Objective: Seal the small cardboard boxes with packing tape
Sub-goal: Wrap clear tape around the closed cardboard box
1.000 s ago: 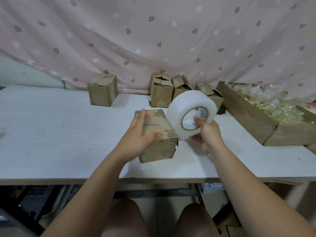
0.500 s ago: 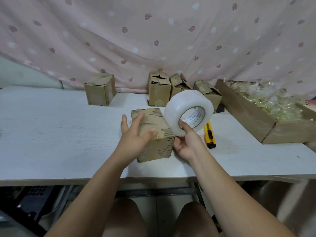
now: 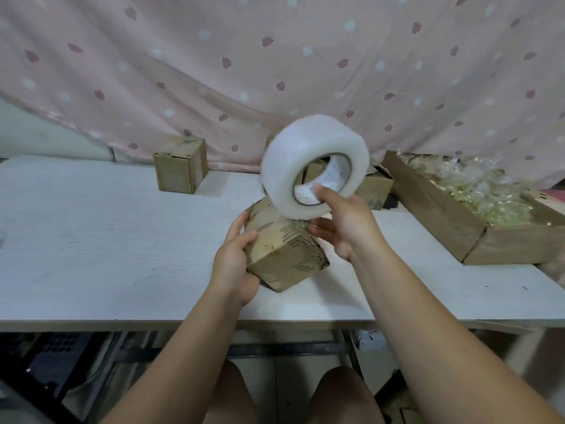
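Note:
A small cardboard box sits tilted near the table's front, turned corner-on toward me. My left hand grips its left side, thumb on top and fingers curled round the near face. My right hand holds a large roll of clear packing tape just above the box, with the thumb through the core and the fingers spread beneath. The roll hides the back part of the box's top.
One small closed box stands at the back left. More small boxes sit behind the roll, partly hidden. A long cardboard tray with clear plastic wrappers lies at the right. A pink curtain hangs behind the white table.
The tape roll rose and moved over the box. My left hand shifted from the box's top to its left side, and the box turned and tilted.

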Demonstrator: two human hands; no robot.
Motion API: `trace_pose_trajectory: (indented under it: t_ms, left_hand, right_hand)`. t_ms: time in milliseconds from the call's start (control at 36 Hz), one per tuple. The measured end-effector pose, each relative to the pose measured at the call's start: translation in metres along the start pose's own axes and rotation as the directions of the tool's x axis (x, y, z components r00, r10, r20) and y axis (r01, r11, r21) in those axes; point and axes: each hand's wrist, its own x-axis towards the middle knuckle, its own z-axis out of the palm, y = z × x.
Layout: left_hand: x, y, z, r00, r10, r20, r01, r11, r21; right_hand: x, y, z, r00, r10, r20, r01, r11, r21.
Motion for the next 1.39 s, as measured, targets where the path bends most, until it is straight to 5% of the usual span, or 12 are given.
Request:
trace_pose_trajectory:
  t_ms: [83,167,306,417,528,972,1250,1389]
  left_hand:
    - [0.003,-0.001,-0.006,0.993,0.115,-0.031,-0.106,0.971,0.215]
    - [0.001,0.006,-0.008,0.924,0.382,0.024,-0.312,0.713,0.628]
    - [-0.010,0.022,-0.015,0.922,0.339,0.187,-0.387,0.827,0.408]
    - [-0.008,0.025,-0.026,0.867,0.288,0.407,-0.461,0.774,0.435]
    - [-0.001,0.020,-0.023,0.848,0.341,0.405,-0.512,0.725,0.460]
    - [0.012,-0.008,-0.019,0.978,0.153,0.143,-0.191,0.933,0.306]
    - [0.001,-0.004,-0.016,0.997,0.060,0.038,-0.069,0.940,0.333]
    - [0.000,-0.007,-0.013,0.998,0.052,-0.047,-0.035,0.951,0.307]
  right_hand:
    - [-0.003,-0.011,0.011,0.990,-0.111,0.092,0.126,0.978,-0.167]
    - [-0.002,-0.007,0.028,0.964,-0.233,0.128,0.263,0.901,-0.345]
    - [0.000,0.004,0.048,0.940,-0.309,0.145,0.341,0.820,-0.459]
    - [0.001,0.010,0.051,0.950,-0.271,0.156,0.313,0.831,-0.461]
    - [0.001,0.011,0.053,0.967,-0.179,0.180,0.241,0.874,-0.423]
    - [-0.005,0.011,0.071,0.833,-0.132,0.537,0.484,0.643,-0.594]
    - [0.006,0.005,0.068,0.834,-0.127,0.537,0.449,0.722,-0.526]
    - [0.012,0.008,0.063,0.848,-0.210,0.487,0.405,0.848,-0.341]
